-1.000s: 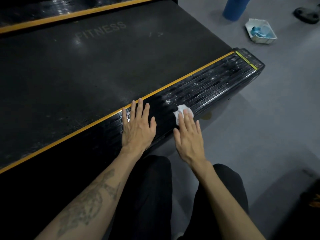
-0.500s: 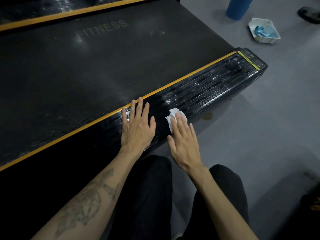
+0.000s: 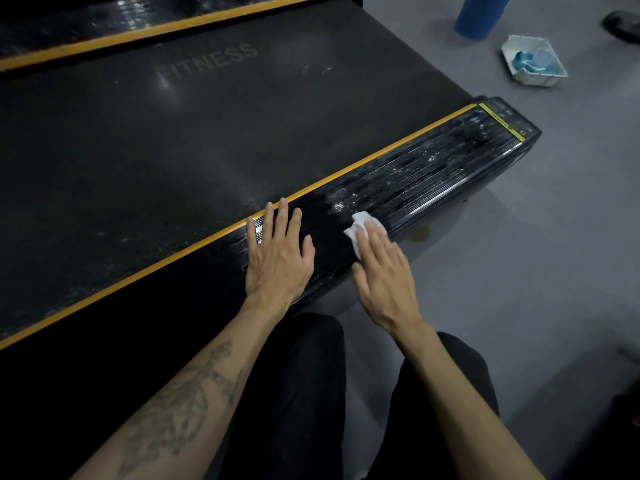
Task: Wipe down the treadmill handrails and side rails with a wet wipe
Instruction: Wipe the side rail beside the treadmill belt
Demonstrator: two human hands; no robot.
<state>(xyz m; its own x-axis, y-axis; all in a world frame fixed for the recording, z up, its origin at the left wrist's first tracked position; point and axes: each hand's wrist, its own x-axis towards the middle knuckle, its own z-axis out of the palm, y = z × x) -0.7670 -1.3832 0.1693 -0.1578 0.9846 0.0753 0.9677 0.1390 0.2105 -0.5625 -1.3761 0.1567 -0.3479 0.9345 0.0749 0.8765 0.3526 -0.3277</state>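
Right hand (image 3: 382, 271) presses a white wipe (image 3: 360, 228) flat-fingered onto the wet side rail (image 3: 433, 178), near its outer edge. Left hand (image 3: 278, 254) rests flat, fingers spread, just beside it.

Grey floor (image 3: 519, 271) under dim light — a blue cylinder (image 3: 479, 15) stands near a white tray (image 3: 550, 72) holding blue material.

A single head-worn camera looks steeply down and forward, close over the treadmill's side rail (image 3: 433, 181) crossing mid-frame.
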